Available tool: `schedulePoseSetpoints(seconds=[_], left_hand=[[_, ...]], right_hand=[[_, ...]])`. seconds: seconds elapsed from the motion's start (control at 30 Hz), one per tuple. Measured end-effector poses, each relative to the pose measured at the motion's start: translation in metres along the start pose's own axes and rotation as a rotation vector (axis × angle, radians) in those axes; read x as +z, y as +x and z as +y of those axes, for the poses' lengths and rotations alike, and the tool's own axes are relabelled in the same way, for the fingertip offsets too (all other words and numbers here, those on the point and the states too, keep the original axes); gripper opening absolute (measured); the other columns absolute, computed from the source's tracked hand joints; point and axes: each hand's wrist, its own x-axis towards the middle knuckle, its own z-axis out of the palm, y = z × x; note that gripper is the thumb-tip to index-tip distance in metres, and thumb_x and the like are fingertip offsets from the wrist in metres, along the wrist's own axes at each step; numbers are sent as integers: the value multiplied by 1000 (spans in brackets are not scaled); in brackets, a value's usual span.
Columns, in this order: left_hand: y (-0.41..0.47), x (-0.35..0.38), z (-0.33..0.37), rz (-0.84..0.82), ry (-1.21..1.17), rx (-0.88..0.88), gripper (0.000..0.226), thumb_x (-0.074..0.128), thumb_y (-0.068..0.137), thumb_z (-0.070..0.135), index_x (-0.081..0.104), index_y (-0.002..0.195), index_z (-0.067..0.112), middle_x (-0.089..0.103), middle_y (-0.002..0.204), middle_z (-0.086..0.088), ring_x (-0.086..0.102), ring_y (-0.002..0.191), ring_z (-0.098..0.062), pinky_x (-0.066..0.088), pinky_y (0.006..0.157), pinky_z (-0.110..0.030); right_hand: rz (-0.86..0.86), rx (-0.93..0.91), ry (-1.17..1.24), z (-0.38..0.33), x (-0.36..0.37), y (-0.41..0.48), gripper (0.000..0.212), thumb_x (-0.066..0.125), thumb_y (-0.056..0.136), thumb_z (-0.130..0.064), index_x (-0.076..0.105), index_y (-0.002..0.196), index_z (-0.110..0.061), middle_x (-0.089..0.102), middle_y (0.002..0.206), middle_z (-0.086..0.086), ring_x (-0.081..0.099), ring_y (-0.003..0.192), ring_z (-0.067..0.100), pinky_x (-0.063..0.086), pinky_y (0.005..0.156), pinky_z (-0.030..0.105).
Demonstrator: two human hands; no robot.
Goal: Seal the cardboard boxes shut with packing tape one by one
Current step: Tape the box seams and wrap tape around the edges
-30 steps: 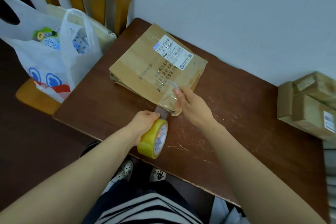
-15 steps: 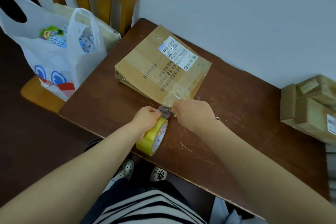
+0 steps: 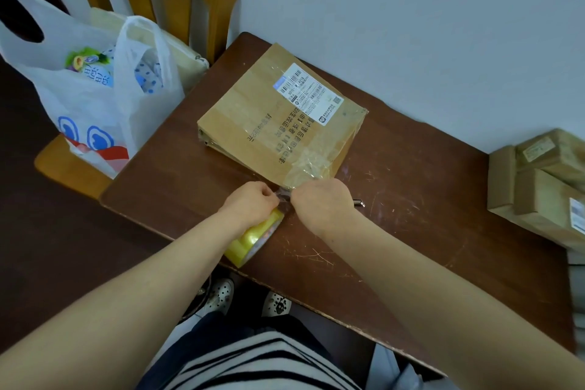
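Observation:
A flat cardboard box [image 3: 262, 123] with a white shipping label lies on the brown table [image 3: 411, 231], clear tape shining along its near corner. A yellow roll of packing tape [image 3: 253, 239] sits under my left hand [image 3: 250, 203], which grips it. A short clear strip of tape [image 3: 283, 195] runs from the roll to the box's near corner. My right hand [image 3: 323, 203] pinches that strip right beside my left fingers. Both hands meet just in front of the box corner.
A white plastic bag [image 3: 95, 98] full of goods sits on a wooden chair [image 3: 177, 0] left of the table. Several small cardboard boxes [image 3: 544, 187] are stacked at the right edge. A small dark object [image 3: 359, 203] lies behind my right wrist. The wall runs close behind the table.
My right hand came off the box top and down to the tape strip at the near corner. My left hand with the roll moved up to meet it.

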Motion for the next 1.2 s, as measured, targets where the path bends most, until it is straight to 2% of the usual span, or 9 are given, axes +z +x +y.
schedulePoseSetpoints(seconds=[0.17, 0.33, 0.5, 0.6, 0.77, 0.87, 0.97, 1.07, 1.2], left_hand=[[3, -8, 8, -43, 219, 26, 12, 50, 91, 34, 56, 82, 29, 59, 77, 6, 58, 81, -21, 41, 67, -29], [6, -9, 6, -57, 185, 30, 14, 52, 91, 32, 56, 78, 28, 57, 78, 8, 52, 80, -19, 38, 66, -28], [8, -5, 3, -46, 117, 41, 16, 53, 89, 28, 57, 74, 24, 58, 75, 7, 51, 72, -14, 35, 57, -26], [9, -3, 2, -40, 94, 36, 13, 55, 89, 28, 61, 81, 19, 60, 78, 4, 52, 72, -14, 36, 57, -26], [10, -2, 0, -36, 67, 21, 16, 56, 89, 28, 57, 74, 23, 58, 74, 5, 52, 72, -16, 38, 60, -27], [8, -2, 2, -32, 52, 34, 12, 57, 89, 28, 60, 80, 22, 61, 80, 3, 56, 78, -20, 42, 69, -29], [2, -5, 0, -67, 161, 37, 10, 56, 89, 27, 61, 84, 21, 63, 88, -1, 60, 89, -23, 45, 75, -30], [-5, -8, -12, -144, 329, -31, 11, 55, 89, 33, 57, 79, 29, 61, 90, 0, 60, 96, -24, 48, 84, -31], [-9, -13, -21, -104, 195, -61, 13, 60, 87, 29, 61, 76, 23, 66, 92, -4, 61, 95, -24, 47, 82, -30]], right_hand=[[9, 51, 142, 12, 22, -6, 30, 49, 88, -7, 38, 61, -13, 39, 61, -2, 44, 58, 22, 34, 53, 30], [-122, 320, 838, 43, 98, -21, 17, 60, 93, -31, 72, 96, -20, 63, 83, -7, 60, 76, 15, 50, 72, 29], [15, 666, 1177, 49, 152, -28, 15, 74, 81, -29, 61, 79, -22, 60, 80, -9, 57, 77, 15, 44, 61, 29], [54, 630, 1054, 44, 144, -24, 19, 74, 81, -36, 61, 85, -23, 61, 83, -7, 58, 84, 16, 48, 71, 33], [852, 274, 885, 16, 71, -15, 20, 54, 91, -29, 67, 100, -17, 62, 97, -7, 52, 97, 12, 44, 81, 20], [659, -70, 810, 5, 48, 4, 42, 42, 101, -22, 46, 139, -4, 43, 146, 7, 32, 136, 14, 14, 114, 16], [467, -122, 686, 8, 58, 21, 47, 34, 104, -22, 28, 147, -4, 19, 158, 6, 14, 146, 17, -7, 112, 12], [488, -111, 651, 7, 67, 25, 49, 41, 102, -26, 34, 145, -2, 25, 156, 9, 19, 146, 21, 1, 118, 23], [551, -114, 502, 4, 71, 30, 47, 69, 87, -19, 58, 125, 6, 53, 136, 19, 48, 129, 34, 34, 111, 45]])
